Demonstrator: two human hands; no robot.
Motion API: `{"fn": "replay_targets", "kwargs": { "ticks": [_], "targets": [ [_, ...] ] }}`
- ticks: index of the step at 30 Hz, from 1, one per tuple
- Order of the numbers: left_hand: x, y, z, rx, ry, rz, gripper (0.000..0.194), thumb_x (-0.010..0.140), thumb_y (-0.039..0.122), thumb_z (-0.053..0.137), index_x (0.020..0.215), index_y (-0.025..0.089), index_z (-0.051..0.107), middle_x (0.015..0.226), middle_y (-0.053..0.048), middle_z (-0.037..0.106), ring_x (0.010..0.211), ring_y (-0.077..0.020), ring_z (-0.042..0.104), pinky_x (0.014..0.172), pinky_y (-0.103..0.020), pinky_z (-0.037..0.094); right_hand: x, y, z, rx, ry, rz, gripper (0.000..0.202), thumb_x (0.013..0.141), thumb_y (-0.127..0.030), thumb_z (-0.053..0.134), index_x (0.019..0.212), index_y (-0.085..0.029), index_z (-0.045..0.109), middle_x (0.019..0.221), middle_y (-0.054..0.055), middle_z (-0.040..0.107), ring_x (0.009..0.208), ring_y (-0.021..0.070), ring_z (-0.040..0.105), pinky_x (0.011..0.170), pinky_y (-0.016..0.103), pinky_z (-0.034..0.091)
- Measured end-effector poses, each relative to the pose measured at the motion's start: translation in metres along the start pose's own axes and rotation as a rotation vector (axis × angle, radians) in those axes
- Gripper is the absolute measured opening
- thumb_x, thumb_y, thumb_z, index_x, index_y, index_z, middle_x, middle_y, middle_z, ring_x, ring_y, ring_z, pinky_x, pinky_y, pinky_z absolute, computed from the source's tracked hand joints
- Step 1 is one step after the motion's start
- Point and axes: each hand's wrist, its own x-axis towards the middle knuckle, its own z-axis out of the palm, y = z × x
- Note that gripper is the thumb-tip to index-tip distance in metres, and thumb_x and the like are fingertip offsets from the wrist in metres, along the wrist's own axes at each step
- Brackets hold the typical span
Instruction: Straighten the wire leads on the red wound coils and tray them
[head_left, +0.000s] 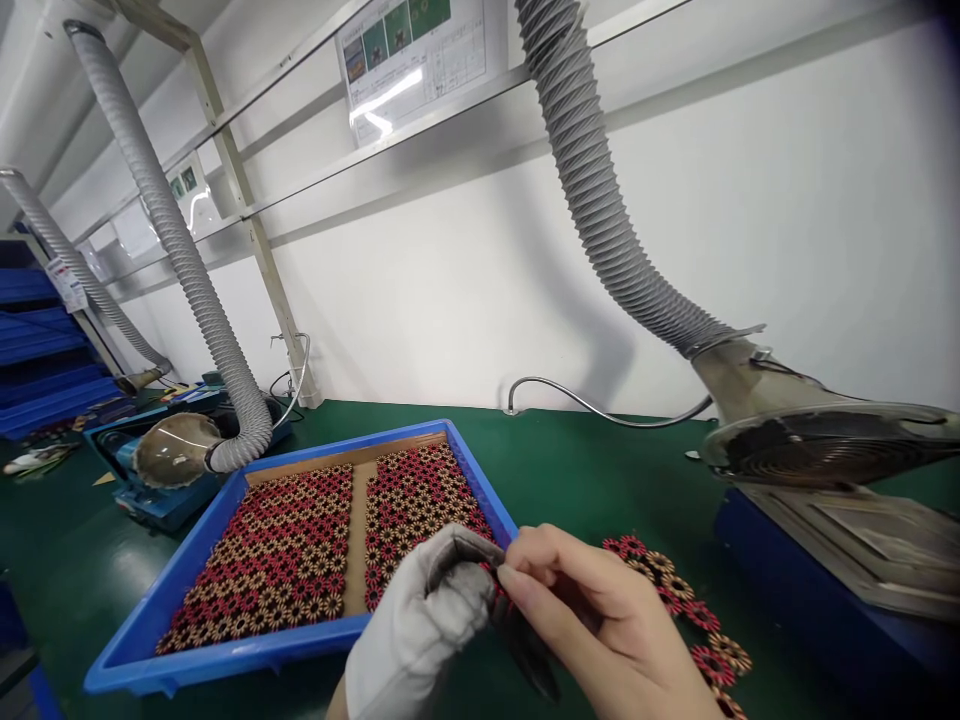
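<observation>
My left hand, in a white glove with dark, dirty fingertips, is closed near the bottom middle. My bare right hand pinches at the left hand's fingertips. Between the two hands a bit of red shows, too small and covered to name. A dark, blurred strip hangs below the fingers. Behind the left hand stands a blue tray with rows of red and copper-coloured flower-shaped rings. More such rings lie loose on the green table to the right of my right hand.
At right, a grey ribbed duct ends in a hood over a blue box-like device. Another duct and hood stand behind the tray at left. A metal conduit runs along the green table's back.
</observation>
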Motion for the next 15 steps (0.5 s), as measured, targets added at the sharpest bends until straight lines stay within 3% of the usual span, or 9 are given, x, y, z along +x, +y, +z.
{"fn": "replay_targets", "kwargs": {
  "ticks": [9,12,15],
  "targets": [
    [0.0015,0.0008,0.0018,0.051,0.0,0.066,0.039,0.077,0.053,0.062,0.081,0.014,0.062,0.07,-0.001,0.051,0.068,-0.0124,0.048,0.067,-0.025,0.04,0.0005,-0.0052,0.0032,0.125,0.107,0.161,0.035,0.084,-0.048,0.054,0.063,-0.019,0.055,0.052,-0.005,0.037,0.044,0.0085,0.028,0.04,0.023,0.022],
    [0.0024,0.0007,0.0016,0.025,0.0,0.087,0.041,0.074,0.055,0.064,0.086,0.015,0.064,0.072,-0.002,0.053,0.067,-0.0124,0.05,0.064,-0.025,0.04,0.0005,-0.0038,0.0042,0.152,0.18,0.095,0.03,0.081,-0.042,0.06,0.061,-0.019,0.06,0.053,-0.003,0.044,0.047,0.0097,0.035,0.043,0.023,0.029],
    [0.0027,-0.0001,0.0025,-0.059,-0.074,0.039,0.053,0.067,0.059,0.069,0.095,0.014,0.065,0.074,-0.003,0.056,0.062,-0.0132,0.054,0.058,-0.026,0.041,-0.0006,-0.0044,0.0035,0.078,0.227,-0.04,0.023,0.08,-0.033,0.062,0.061,-0.021,0.065,0.054,-0.002,0.049,0.049,0.0115,0.041,0.047,0.024,0.034]
  ]
}}
